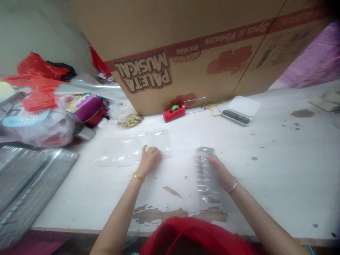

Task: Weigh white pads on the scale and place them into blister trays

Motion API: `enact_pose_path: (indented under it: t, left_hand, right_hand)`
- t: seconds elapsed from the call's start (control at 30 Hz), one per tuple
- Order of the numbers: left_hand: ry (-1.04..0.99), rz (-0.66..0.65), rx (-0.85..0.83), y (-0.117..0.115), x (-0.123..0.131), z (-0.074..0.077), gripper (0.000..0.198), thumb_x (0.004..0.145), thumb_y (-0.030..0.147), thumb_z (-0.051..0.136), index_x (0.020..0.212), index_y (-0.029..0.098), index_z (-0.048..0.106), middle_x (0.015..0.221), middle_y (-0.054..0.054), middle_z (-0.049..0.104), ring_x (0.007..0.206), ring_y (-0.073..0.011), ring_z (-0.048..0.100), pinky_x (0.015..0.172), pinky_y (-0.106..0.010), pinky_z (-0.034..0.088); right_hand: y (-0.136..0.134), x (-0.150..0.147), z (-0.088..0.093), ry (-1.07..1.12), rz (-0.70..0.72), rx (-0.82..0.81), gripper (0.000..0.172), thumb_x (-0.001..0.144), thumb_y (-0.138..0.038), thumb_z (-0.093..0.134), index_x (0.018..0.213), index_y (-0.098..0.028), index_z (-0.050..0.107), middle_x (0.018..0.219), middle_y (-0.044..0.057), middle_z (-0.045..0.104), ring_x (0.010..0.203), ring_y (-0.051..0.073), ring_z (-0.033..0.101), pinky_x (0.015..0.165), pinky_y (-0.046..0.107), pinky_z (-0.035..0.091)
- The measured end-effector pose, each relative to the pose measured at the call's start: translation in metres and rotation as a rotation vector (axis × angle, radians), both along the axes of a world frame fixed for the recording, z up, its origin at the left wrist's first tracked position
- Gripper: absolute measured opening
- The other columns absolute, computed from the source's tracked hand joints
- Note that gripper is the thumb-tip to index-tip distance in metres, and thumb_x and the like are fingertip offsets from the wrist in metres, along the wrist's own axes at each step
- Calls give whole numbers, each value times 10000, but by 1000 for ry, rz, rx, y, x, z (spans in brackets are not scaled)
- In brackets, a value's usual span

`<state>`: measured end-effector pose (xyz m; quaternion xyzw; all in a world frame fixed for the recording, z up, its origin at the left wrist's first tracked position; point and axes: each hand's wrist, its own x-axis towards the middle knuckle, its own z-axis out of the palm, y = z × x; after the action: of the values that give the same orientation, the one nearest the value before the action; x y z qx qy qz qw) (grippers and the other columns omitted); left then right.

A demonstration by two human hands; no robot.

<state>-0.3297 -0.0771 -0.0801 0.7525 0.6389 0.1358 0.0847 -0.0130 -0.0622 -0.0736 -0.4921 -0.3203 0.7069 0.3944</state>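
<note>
My left hand [151, 159] rests at the right part of a row of clear plastic blister shells [123, 150] lying on the white table. Its fingers are bent and one stands apart from the others. I see nothing gripped in it. Farther right, my right hand [219, 170] is closed on the side of a stack of clear plastic blister shells [207, 180]. The stack looks grey, ribbed along its left side and blurred by motion. My right fingertips are partly hidden against it.
A large cardboard box [191, 78] stands at the back. Before it are a red tape dispenser [174, 113] and a white scale [240, 109]. Plastic bags [37, 124] crowd the left, above stacked clear plastic packs [34, 184]. Pink wrapped material [313, 63] is at the back right.
</note>
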Motion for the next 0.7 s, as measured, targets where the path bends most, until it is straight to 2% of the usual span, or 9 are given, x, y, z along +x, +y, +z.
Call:
enact_pose_path:
  t: [0.07,0.17,0.27,0.33,0.43,0.53,0.63,0.7]
  left_hand:
    - [-163,74,31,-11,11,10,185,871,239,588,1045,211,646,1139,-112,642,1099,-274,572,1109,-530,250]
    - [-586,90,-77,-28,58,29,206,900,370,575,1013,217,655,1057,-94,654,1030,-250,585,961,-395,408]
    - [-991,26,-305,-42,114,44,236,896,432,583,860,207,648,862,-41,636,847,-196,571,814,-309,435]
    - [-1175,77,-366,-48,142,48,276,872,433,622,738,193,598,734,-6,567,741,-160,512,742,-280,413]
    - [-1351,189,-383,-51,165,46,311,813,407,699,666,179,547,670,19,497,682,-128,443,690,-255,378]
    - [-1465,259,-385,-51,179,45,303,740,369,771,660,174,554,672,27,503,673,-111,436,684,-242,373]
    - [-1540,266,-402,-50,191,46,340,671,362,819,621,172,541,644,33,497,652,-104,441,671,-240,383]
    - [-1559,239,-453,-43,197,47,369,655,388,826,607,169,532,615,37,482,619,-95,436,638,-236,384]
  right_hand:
    - [-4,-8,7,-42,13,64,480,761,-493,729,1176,-274,629,1095,35,691,1028,263,621,894,384,504]
    - [-9,-23,16,-73,20,118,700,742,-503,748,1352,-274,493,1269,64,616,1157,267,572,992,401,462]
    - [-12,-30,19,-79,21,166,800,718,-476,769,1406,-272,417,1318,77,570,1184,260,560,1017,396,447]
    - [-14,-27,21,-101,5,201,809,713,-463,772,1409,-258,415,1315,80,562,1188,258,557,1028,390,435]
    - [-18,-15,25,-112,-14,200,778,725,-451,758,1399,-250,425,1272,75,589,1149,254,576,1002,386,450]
    - [-23,-3,30,-70,-33,186,648,756,-437,729,1333,-265,489,1219,55,628,1099,247,595,959,379,473]
    - [-28,6,32,33,-48,192,451,795,-431,698,1195,-253,589,1133,35,667,1042,233,607,915,350,484]
    - [-28,15,29,133,-52,158,341,809,-447,682,1066,-227,638,1017,29,696,939,223,626,847,335,502]
